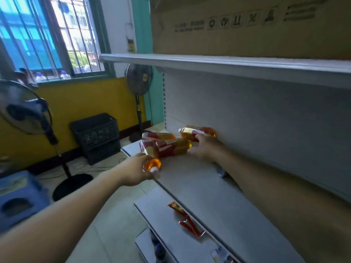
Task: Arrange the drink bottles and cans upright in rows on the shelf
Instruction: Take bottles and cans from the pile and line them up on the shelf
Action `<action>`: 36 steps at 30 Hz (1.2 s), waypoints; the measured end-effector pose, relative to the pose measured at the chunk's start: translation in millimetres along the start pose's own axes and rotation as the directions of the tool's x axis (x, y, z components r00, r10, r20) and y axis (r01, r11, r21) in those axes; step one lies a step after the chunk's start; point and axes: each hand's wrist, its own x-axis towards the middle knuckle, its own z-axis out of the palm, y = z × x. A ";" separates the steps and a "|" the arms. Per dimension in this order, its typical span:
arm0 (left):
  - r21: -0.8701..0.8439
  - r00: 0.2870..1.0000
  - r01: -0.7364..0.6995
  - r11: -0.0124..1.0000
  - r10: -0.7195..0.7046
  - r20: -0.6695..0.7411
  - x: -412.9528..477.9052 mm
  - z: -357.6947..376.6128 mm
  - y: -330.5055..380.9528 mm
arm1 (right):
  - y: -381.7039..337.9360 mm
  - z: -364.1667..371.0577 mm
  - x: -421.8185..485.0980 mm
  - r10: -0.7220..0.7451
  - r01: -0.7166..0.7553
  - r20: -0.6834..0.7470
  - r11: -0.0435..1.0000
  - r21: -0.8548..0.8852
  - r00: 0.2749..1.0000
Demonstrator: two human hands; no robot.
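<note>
Noting crumpled red-and-gold wrapper (187, 219) lying flat on lower grey metal shelf board (161, 215). Seeing both bare forearms reaching onto middle grey shelf (199, 183). Logging left hand (135, 172) gripping neck of white-capped amber plastic bottle (152, 163), fingers curling round it at shelf's front edge. Recording right hand (206, 149) farther in, fingers curling over far amber bottle (191, 133) lying by back panel. Counting two more red-labelled amber bottles (171, 148) lying sideways between hands, touching. Spotting brown cardboard box (247, 31) sitting on top shelf.
</note>
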 end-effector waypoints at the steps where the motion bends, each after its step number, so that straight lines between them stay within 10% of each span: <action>1: 0.025 1.000 -0.010 1.000 0.009 0.009 15.1 -5.1 -6.4 | 0.6 1.6 17.2 0.012 -0.012 -0.001 1.000 0.000 1.000; 8: 0.472 0.967 -0.241 0.848 0.169 0.190 104.5 -13.7 -44.6 | 8.5 19.5 107.5 0.050 -0.077 -0.067 0.873 -0.482 0.996; 16: 0.546 0.811 -0.579 0.606 0.500 0.305 159.9 -2.3 -79.2 | 6.6 31.8 129.6 0.207 -0.259 -0.156 0.801 -0.540 0.966; 19: 0.433 0.768 -0.638 0.637 0.566 0.299 170.0 -10.5 -87.3 | 2.5 35.4 111.8 0.247 -0.358 -0.313 0.856 -0.374 0.917; 22: 0.200 0.758 -0.651 0.732 0.615 0.218 174.9 -22.2 -94.4 | -4.2 47.9 81.2 0.450 -0.391 -0.441 0.893 0.224 0.776; 25: -0.205 0.800 -0.545 0.813 0.577 0.163 175.7 -36.4 -88.6 | -27.7 51.3 45.7 0.658 -0.113 -0.315 0.521 0.846 0.684; 29: -0.556 0.789 -0.423 0.716 0.593 0.163 174.4 -23.9 -65.9 | -47.1 59.7 -2.0 0.730 0.001 -0.113 0.152 0.988 0.674; 36: -0.837 0.694 -0.259 0.481 0.696 0.186 112.7 13.5 11.0 | -36.2 60.2 -106.0 0.827 0.135 -0.051 -0.030 0.990 0.559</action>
